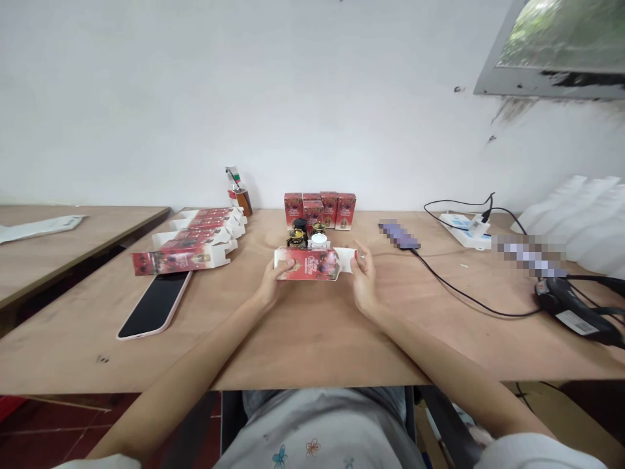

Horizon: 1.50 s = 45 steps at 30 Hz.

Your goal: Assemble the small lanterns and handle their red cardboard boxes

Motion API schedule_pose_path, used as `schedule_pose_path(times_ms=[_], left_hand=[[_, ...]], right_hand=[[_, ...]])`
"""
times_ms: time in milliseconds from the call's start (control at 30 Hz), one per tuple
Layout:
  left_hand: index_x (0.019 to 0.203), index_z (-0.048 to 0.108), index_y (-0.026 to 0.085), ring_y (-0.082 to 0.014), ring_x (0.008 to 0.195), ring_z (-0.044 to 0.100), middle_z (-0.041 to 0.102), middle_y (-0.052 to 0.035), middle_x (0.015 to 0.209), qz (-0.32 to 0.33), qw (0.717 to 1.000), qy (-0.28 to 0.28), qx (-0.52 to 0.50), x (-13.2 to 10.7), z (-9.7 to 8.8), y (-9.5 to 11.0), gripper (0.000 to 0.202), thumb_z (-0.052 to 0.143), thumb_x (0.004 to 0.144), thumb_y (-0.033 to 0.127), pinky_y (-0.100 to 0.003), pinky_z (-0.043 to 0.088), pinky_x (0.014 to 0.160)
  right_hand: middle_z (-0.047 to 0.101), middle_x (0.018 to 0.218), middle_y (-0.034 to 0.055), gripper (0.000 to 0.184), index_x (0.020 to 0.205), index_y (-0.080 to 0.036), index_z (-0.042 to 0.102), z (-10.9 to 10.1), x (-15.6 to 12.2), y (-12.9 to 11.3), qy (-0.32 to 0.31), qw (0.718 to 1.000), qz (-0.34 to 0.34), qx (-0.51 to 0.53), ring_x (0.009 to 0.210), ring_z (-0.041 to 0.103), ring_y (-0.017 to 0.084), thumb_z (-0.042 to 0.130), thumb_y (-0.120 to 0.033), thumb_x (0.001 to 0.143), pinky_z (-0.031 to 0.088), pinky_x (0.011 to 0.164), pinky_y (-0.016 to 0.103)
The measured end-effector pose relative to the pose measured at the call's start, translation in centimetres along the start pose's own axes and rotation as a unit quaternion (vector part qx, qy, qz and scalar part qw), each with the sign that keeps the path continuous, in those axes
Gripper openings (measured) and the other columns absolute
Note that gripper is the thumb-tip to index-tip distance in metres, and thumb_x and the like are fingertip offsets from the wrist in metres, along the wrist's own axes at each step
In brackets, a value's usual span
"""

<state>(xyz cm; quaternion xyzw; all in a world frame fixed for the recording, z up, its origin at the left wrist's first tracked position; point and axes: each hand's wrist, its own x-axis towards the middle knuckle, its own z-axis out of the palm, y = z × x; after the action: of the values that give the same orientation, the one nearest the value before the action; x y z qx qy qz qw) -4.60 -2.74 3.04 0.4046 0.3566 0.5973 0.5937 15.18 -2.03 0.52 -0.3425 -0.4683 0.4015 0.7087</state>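
Holds a red printed cardboard carton (312, 266) lengthwise between the two hands, set apart by its length. Grips one end in the left hand (273, 279), thumb across the printed front. Touches the open white flap (346, 260) at the other end with the right hand (364, 280); cannot tell a firm pinch there from a light touch.

Just beyond the hands, close behind the carton, a cluster of small containers: one white-topped (319, 240), one black-topped (299, 225), two gold-topped (296, 236). Farther beyond, near the wall, upright red printed boxes (346, 212).

Left of the hands on the brown wooden counter (312, 345), a row of lying red cartons with open white flaps (170, 262); nearer, a black-screened phone with a pink edge (155, 306). Beyond the row, a brown bottle with a pale top (241, 198).

Right of the hands, a flat purple device (403, 236), partly blurred, on a black cable (454, 290); farther right, a white power strip (466, 233), a black device with a white label (573, 311) and stacked white wrapped material (581, 225).
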Motion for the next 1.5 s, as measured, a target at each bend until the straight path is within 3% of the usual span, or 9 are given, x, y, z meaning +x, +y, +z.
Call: schedule_pose_path(times_ms=[133,233,533,600,700,800,1033,1233,1500], left_hand=[[0.089,0.061,0.014,-0.0187,0.072,0.064,0.068,-0.0027,0.077,0.001,1.000,0.005,0.004,0.1,-0.1,0.0,0.036,0.072,0.061,0.035,-0.029,0.050,0.065],[0.086,0.062,0.015,-0.0188,0.071,0.063,0.067,-0.0024,0.076,0.011,1.000,0.010,-0.009,0.0,0.0,0.2,0.034,0.071,0.060,0.035,-0.028,0.049,0.063],[0.090,0.062,0.014,-0.0199,0.074,0.065,0.069,-0.0015,0.078,0.020,0.999,0.013,-0.029,-0.3,0.4,0.5,0.039,0.073,0.056,0.029,-0.028,0.049,0.065],[0.091,0.062,0.015,-0.0196,0.076,0.065,0.069,-0.0014,0.080,0.026,0.999,0.021,-0.035,-0.2,0.3,0.5,0.039,0.073,0.056,0.029,-0.028,0.049,0.067],[0.094,0.062,0.015,-0.0203,0.080,0.065,0.069,-0.0020,0.084,0.026,0.999,0.020,-0.038,0.0,0.2,0.5,0.040,0.073,0.058,0.029,-0.029,0.050,0.071],[0.097,0.061,0.015,-0.0211,0.082,0.065,0.069,-0.0024,0.085,0.022,1.000,0.007,-0.021,0.0,0.0,0.4,0.042,0.072,0.060,0.031,-0.029,0.050,0.071],[0.100,0.056,0.014,-0.0200,0.080,0.064,0.067,-0.0040,0.088,0.054,0.998,-0.020,0.033,-0.1,0.0,0.1,0.049,0.075,0.059,0.033,-0.030,0.049,0.073],[0.103,0.053,0.016,-0.0198,0.085,0.063,0.066,-0.0048,0.094,0.068,0.995,-0.044,0.066,-0.3,0.0,0.1,0.051,0.076,0.060,0.032,-0.031,0.048,0.078],[0.099,0.055,0.016,-0.0185,0.079,0.063,0.066,-0.0031,0.087,0.087,0.994,-0.032,0.050,-0.2,0.0,0.3,0.050,0.076,0.057,0.033,-0.030,0.050,0.075]], right_hand=[[0.058,0.110,0.0033,0.021,0.088,-0.023,0.067,-0.1,-0.3,-1.0,-0.003,0.995,-0.038,-0.097,0.108,0.049,0.020,0.052,-0.033,0.077,0.035,0.096,0.036],[0.056,0.104,0.0031,0.020,0.078,-0.023,0.068,0.1,-0.6,-1.6,-0.035,0.990,-0.025,-0.137,0.101,0.049,0.021,0.051,-0.033,0.077,0.036,0.092,0.034],[0.044,0.075,-0.0004,0.031,0.051,-0.019,0.050,-0.2,-0.2,-1.4,-0.028,0.980,-0.019,-0.197,0.082,0.046,0.018,0.061,-0.040,0.071,0.035,0.086,0.033],[0.047,0.081,0.0007,0.027,0.053,-0.019,0.055,-0.2,-0.3,-1.1,-0.054,0.977,-0.015,-0.207,0.089,0.047,0.019,0.064,-0.039,0.070,0.034,0.090,0.035],[0.052,0.101,0.0029,0.016,0.076,-0.022,0.068,-0.1,-0.5,-0.7,-0.089,0.977,-0.004,-0.192,0.101,0.048,0.021,0.065,-0.037,0.070,0.035,0.095,0.037],[0.051,0.117,0.0042,0.029,0.095,-0.025,0.068,0.1,-0.6,-0.3,-0.093,0.984,0.010,-0.150,0.107,0.049,0.021,0.066,-0.038,0.069,0.038,0.094,0.036],[0.064,0.094,0.0032,0.020,0.078,-0.022,0.071,0.0,-0.1,0.6,-0.075,0.992,0.025,-0.098,0.093,0.055,0.020,0.067,-0.035,0.063,0.047,0.080,0.033],[0.065,0.072,0.0000,0.014,0.067,-0.020,0.068,0.0,0.0,0.4,-0.068,0.991,0.083,-0.074,0.071,0.056,0.016,0.066,-0.031,0.060,0.045,0.065,0.027],[0.063,0.071,-0.0009,0.024,0.066,-0.020,0.064,0.3,0.0,-0.5,-0.056,0.994,0.073,-0.057,0.066,0.053,0.014,0.071,-0.042,0.060,0.042,0.063,0.026]])
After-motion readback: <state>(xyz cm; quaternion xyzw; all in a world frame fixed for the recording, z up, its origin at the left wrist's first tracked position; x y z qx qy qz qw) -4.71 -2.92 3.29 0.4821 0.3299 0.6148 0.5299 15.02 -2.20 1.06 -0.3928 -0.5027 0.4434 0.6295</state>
